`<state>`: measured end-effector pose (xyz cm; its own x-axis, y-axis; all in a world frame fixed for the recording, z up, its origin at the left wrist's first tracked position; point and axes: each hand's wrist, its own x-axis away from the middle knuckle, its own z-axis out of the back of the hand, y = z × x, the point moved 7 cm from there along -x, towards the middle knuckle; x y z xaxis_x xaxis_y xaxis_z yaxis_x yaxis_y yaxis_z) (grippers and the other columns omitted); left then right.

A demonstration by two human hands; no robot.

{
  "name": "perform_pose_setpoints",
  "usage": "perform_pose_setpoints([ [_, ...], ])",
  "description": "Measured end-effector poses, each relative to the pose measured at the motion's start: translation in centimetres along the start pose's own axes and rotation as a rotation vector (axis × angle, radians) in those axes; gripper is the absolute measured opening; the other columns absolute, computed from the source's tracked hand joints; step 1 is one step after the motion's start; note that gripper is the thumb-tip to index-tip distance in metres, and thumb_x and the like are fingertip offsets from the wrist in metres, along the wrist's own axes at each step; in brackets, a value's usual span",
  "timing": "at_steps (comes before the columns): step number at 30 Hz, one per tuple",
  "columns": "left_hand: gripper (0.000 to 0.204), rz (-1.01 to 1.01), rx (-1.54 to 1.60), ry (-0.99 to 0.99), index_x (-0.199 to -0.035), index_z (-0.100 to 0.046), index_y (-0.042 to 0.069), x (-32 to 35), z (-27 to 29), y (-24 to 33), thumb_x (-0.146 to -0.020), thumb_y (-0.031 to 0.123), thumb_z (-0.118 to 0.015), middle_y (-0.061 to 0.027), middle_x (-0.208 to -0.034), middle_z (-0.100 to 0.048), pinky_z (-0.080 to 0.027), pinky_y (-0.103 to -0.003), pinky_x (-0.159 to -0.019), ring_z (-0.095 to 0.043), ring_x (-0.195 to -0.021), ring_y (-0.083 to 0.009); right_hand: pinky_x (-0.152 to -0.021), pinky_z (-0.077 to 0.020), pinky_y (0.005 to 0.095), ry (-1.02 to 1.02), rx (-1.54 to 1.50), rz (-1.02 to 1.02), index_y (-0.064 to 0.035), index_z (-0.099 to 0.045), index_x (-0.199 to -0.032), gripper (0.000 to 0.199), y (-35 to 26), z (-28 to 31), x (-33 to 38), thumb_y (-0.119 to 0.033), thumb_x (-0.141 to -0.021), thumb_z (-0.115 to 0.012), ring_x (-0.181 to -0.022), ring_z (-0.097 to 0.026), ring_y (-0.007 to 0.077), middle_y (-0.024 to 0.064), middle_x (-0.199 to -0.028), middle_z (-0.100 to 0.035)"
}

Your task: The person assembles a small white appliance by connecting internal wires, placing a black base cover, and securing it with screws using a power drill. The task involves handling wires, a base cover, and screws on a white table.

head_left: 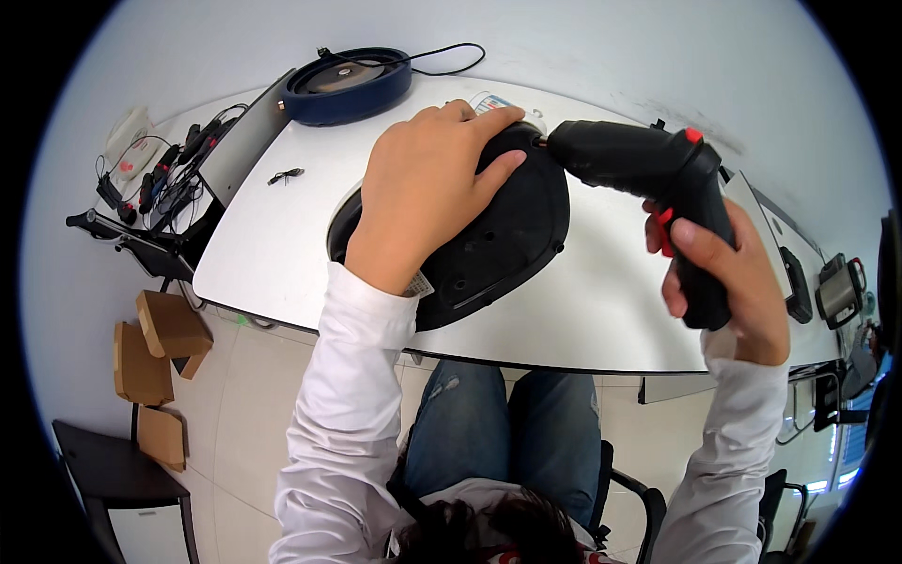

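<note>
Black screwdriver in curled fingers

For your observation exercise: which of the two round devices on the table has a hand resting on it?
The black round device, under the left hand; the blue one lies untouched at the far edge.

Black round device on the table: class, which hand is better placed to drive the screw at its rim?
Likely the right hand: it grips the black electric screwdriver, tip at the device's far rim. The left hand lies flat on it.

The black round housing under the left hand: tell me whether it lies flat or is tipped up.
Tipped up. The black round housing leans on its near edge on the white table, steadied by the left hand; the electric screwdriver meets its far rim.
</note>
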<state>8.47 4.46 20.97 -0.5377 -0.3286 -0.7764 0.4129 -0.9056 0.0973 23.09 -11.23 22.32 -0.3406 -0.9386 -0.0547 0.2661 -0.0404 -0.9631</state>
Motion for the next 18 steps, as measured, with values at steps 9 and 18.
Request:
perform_pose_setpoints([
  [9,0.03,0.014,-0.007,-0.028,-0.113,-0.066,0.019,-0.2,-0.1,0.3,-0.085,0.029,-0.065,-0.0061,-0.085,-0.065,-0.048,-0.034,-0.063,-0.062,-0.076,-0.0254,-0.054,-0.0485,0.0254,0.162,-0.337,0.066,0.0013,-0.049,-0.112,0.031,4.9,-5.0,2.9,-0.012,-0.088,-0.063,-0.06,-0.061,0.0143,0.0074,-0.09,-0.058],
  [18,0.031,0.031,-0.017,-0.034,-0.113,-0.066,0.018,0.1,0.2,0.2,-0.084,0.029,-0.066,-0.0056,-0.086,-0.065,-0.048,-0.033,-0.064,-0.062,-0.077,-0.0253,-0.056,-0.0494,0.0237,0.281,-0.487,0.122,0.0006,-0.049,-0.109,0.027,6.0,-7.9,3.1,-0.013,-0.089,-0.062,-0.063,-0.063,0.0146,0.0077,-0.09,-0.059],
])
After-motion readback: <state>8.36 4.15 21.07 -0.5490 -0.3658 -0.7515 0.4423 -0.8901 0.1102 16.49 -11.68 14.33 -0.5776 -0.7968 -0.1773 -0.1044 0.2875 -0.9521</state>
